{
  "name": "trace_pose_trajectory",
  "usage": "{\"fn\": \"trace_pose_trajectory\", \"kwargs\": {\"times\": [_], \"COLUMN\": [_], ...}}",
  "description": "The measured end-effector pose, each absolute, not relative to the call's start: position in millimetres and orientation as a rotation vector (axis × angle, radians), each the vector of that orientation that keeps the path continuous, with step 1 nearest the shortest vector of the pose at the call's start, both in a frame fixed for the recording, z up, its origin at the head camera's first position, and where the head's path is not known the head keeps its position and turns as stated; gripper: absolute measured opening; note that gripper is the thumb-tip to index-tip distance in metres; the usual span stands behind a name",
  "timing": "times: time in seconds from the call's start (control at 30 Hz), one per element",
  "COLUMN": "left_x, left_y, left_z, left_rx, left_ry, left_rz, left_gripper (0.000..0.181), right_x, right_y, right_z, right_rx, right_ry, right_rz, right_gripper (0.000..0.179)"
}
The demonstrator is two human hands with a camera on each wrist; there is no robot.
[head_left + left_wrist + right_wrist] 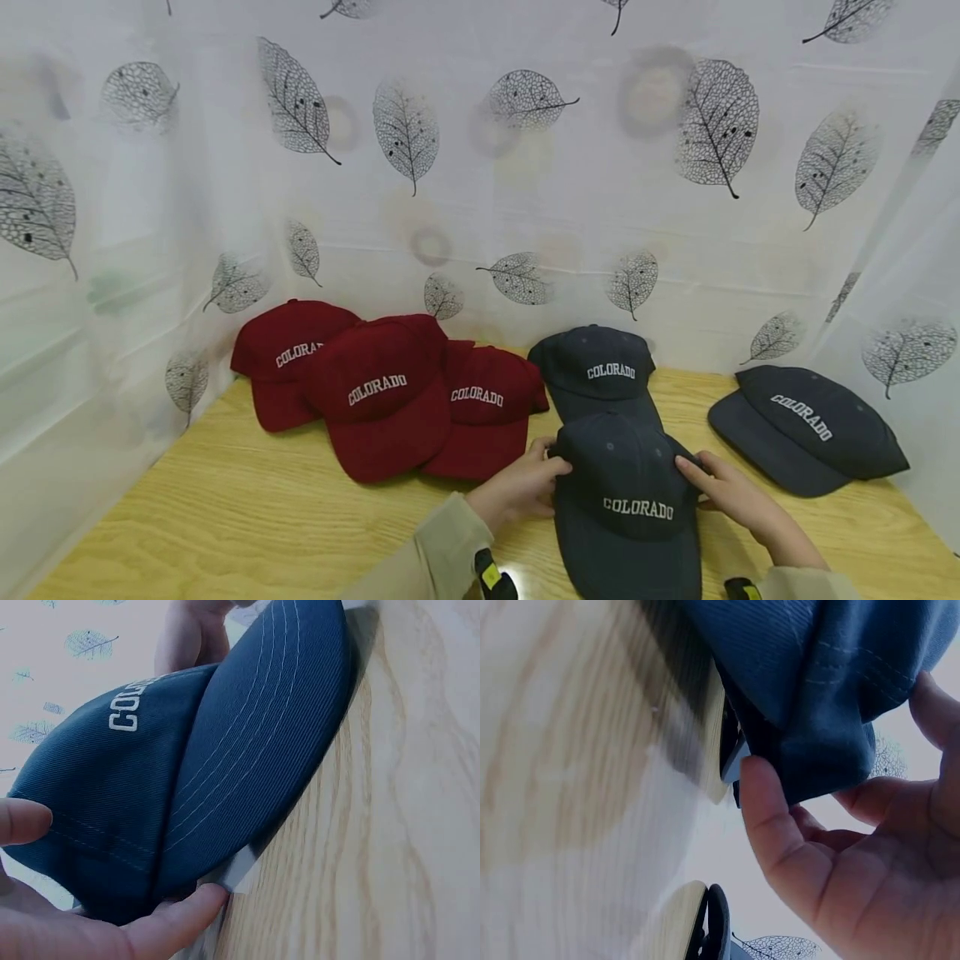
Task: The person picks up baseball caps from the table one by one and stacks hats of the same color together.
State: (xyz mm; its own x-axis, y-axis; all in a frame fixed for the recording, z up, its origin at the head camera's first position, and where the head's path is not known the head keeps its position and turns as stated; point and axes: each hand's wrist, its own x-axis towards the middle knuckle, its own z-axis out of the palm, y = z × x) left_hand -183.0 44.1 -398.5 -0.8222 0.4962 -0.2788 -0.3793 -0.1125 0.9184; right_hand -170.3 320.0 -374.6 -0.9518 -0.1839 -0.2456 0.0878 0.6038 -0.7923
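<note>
Front navy cap [622, 471] noted over the wooden surface [247, 508], in front of second navy cap [596, 367]; my left hand [521, 487] and right hand [738, 496] each pinch a side; three red caps [386, 387] lie left; third navy cap [810, 429], right.

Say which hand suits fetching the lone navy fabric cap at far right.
Right hand, probably: it's nearer that lone cap than the left hand. Both grip the front navy fabric cap, so the right must release first.
</note>
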Motion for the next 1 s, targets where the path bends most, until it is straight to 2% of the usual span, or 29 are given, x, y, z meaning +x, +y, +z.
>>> {"fn": "trace_pose_trajectory", "kwargs": {"times": [0.27,0.43,0.63,0.87,1.0], "left_x": [-185,-186,-187,-198,-206], "left_y": [42,39,38,39,40], "left_z": [-395,-388,-384,-388,-388], "left_rx": [0.211,0.343,0.381,0.432,0.416], "left_ry": [1.763,1.991,2.137,2.173,2.179], "left_rz": [1.892,1.722,1.619,1.765,1.832], "left_gripper": [0.048,0.054,0.059,0.035,0.030], "right_x": [-171,-170,-171,-178,-182], "right_y": [323,321,318,317,317], "right_z": [-374,-371,-369,-369,-372], "right_rx": [-0.084,-0.123,-0.157,-0.108,-0.121], "right_ry": [2.558,2.656,2.706,2.648,2.578], "right_rz": [-1.218,-1.147,-1.235,-1.408,-1.502], "right_gripper": [0.045,0.047,0.049,0.060,0.060]}}
